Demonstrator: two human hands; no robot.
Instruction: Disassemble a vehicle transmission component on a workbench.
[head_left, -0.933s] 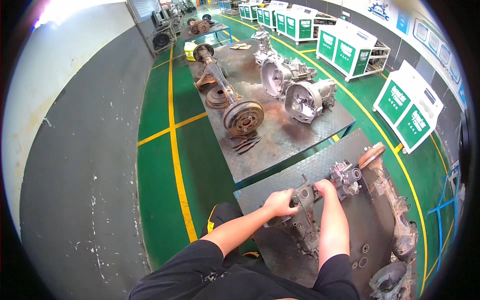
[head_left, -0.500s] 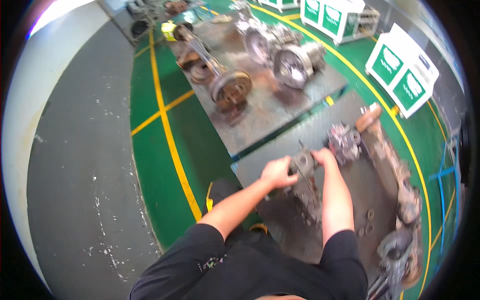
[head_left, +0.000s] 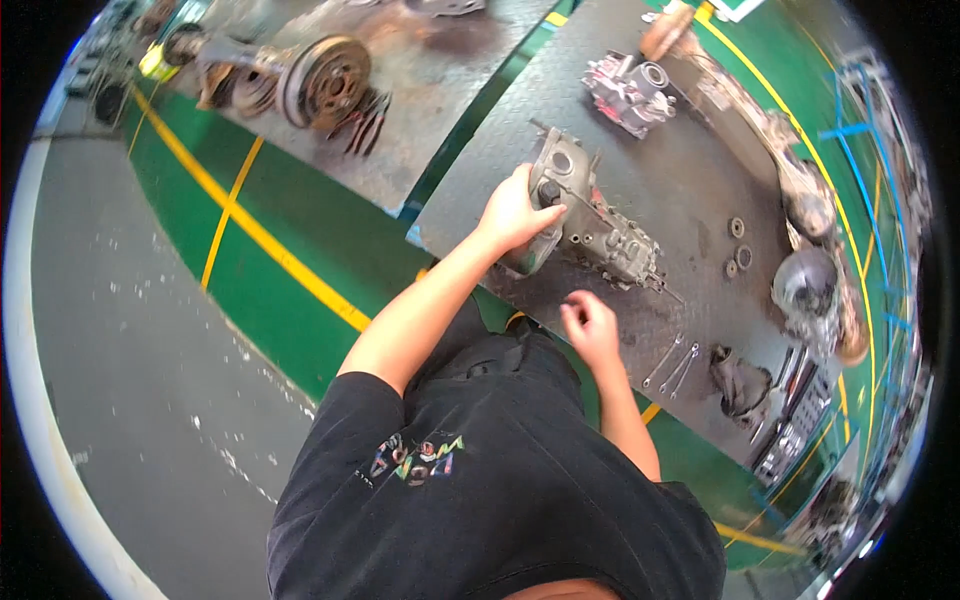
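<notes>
A grey metal gearbox (head_left: 625, 245) lies on the dark metal table, its wide bell-shaped end toward the left and a thin shaft toward the right. My left hand (head_left: 520, 212) grips the rim of that wide end, with the thumb over its face and the fingers partly hidden behind the edge. Closer to my body, my right hand (head_left: 592, 325) hovers by the table's near edge, apart from the gearbox. Its fingers are loosely curled, the thumb stands off from them, and nothing shows in it.
Several ring-shaped parts (head_left: 738, 258) lie right of the gearbox. Wrenches (head_left: 677, 366), a dark cloth (head_left: 742, 382) and a socket tray (head_left: 800, 425) sit along the near right edge. A smaller gear assembly (head_left: 628, 92) and a long rusty axle (head_left: 800, 190) are farther off. Pliers (head_left: 365, 125) lie on the other table.
My right hand has let go of the gearbox and drawn back toward my body. My left hand stays on the housing. The view has swung right and down, showing wrenches and the socket tray.
</notes>
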